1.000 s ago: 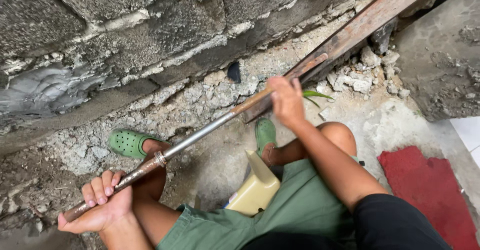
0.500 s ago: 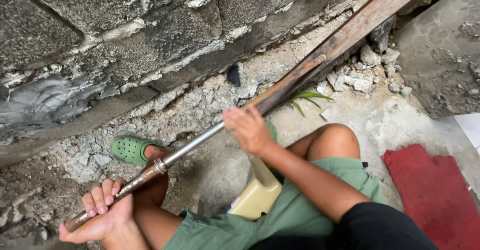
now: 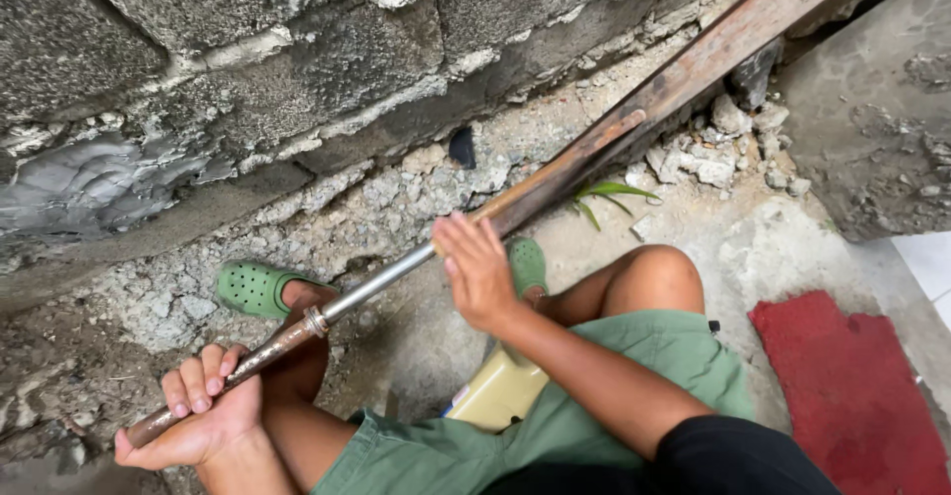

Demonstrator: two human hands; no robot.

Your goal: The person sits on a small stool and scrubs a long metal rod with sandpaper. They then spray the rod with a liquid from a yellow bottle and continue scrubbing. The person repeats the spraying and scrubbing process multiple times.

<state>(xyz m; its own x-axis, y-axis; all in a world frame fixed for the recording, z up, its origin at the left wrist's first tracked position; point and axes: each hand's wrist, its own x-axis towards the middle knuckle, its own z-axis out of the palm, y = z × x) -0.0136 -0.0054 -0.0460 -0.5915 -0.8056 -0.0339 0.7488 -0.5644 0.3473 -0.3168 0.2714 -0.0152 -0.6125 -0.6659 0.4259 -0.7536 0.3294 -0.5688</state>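
The left hand (image 3: 203, 411) is clenched around the low end of a long metal rod (image 3: 367, 292), which slants up across the person's knees toward a rough block wall (image 3: 297, 79). A green clog (image 3: 256, 287) sits beneath it. The right hand (image 3: 478, 272) lies on the rod's middle, fingers loose, not gripping. A red mat (image 3: 852, 396) lies far right.

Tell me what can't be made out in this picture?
Head view only:
- Far tip of the pipe: it merges with the plank, so its end is unclear.
- Pipe's near end: covered by the left hand.
- Right hand: its palm faces away, so its grip on the pipe can't be judged.
- Yellow block: mostly hidden by the right arm and shorts.
- Red mat: cut off by the bottom edge.
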